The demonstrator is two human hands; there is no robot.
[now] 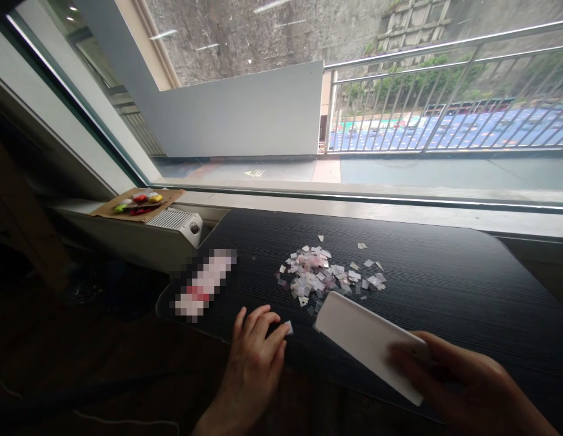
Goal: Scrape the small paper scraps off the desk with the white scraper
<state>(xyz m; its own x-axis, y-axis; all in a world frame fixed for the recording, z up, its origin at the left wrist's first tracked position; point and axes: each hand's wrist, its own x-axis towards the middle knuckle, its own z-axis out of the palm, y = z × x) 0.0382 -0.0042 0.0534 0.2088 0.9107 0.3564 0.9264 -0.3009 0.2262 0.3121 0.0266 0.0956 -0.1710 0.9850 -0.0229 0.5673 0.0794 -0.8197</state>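
Scrap pile [311, 272]: loose heap of little pale and pinkish squares around the middle of the black table [427, 254], a few strays lying past its far edge and off to the right.
Left hand [256, 351]: palm down over the near edge of the table, fingers bent and a bit apart, nothing gripped that I can see.
Single scrap [289, 328]: right at the index fingertip, well apart from the heap; honestly can't tell if the finger's pressing on it or just over it.
Right hand [463, 375]: clamped on the white slab, thumb on the face, the other fingers mostly hidden behind.
White slab [370, 342]: long, flat, held at a slant, far end just beside the heap's near side. No idea from here if it touches the table.
Pinkish strip [204, 284]: on the table's left end, too blocky to make out.
Window ledge: cardboard sheet [104, 209] with bright little packets [143, 198] on it, next to a white vented unit [175, 221].
Outside: metal railing [449, 100], blue ground beyond.
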